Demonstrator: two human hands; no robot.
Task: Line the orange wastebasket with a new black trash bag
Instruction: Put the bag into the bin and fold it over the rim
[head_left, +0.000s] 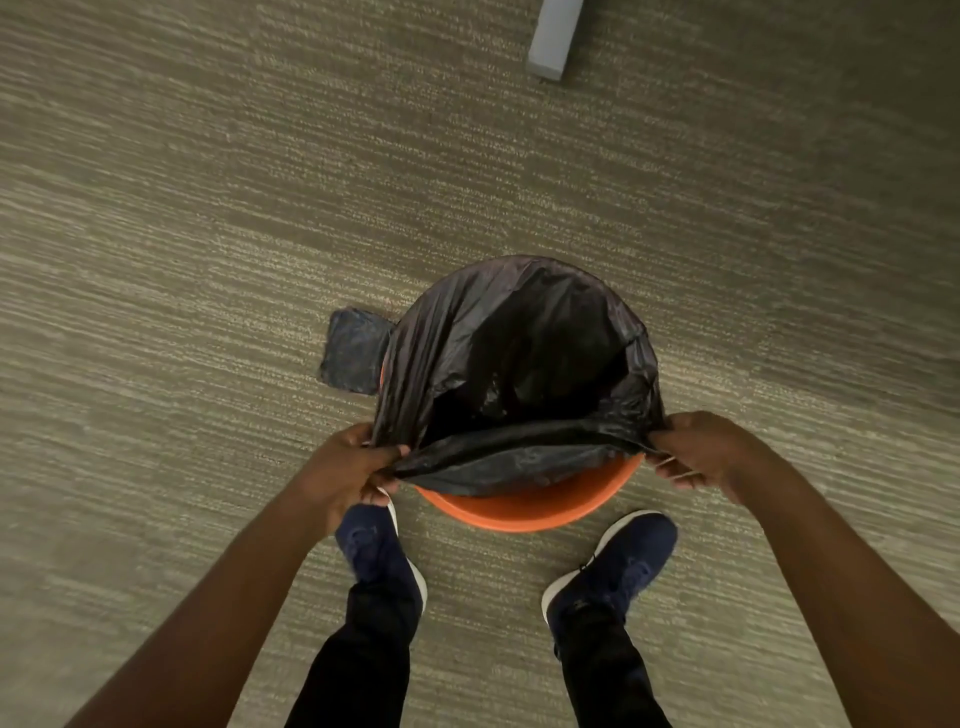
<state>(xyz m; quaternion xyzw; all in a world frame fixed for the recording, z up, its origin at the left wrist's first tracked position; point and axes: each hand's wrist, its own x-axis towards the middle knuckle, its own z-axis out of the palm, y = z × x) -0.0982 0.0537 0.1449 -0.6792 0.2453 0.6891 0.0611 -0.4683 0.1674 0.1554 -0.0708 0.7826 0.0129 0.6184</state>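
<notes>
The orange wastebasket (524, 512) stands on the carpet just ahead of my feet. A black trash bag (467, 343) hangs inside it, its mouth spread wide over the far and side rim. The near orange rim shows bare below the bag's near edge, which is stretched between my hands. My left hand (345, 470) pinches that edge at the left side of the basket. My right hand (704, 449) pinches it at the right side. The inside of the bag is dark and its bottom is hidden.
A small folded dark plastic bundle (353, 351) lies on the carpet, touching the basket's left side. My two dark blue shoes (618, 564) stand right below the basket. A grey furniture leg (550, 39) rises at the top right. Striped carpet stretches all around.
</notes>
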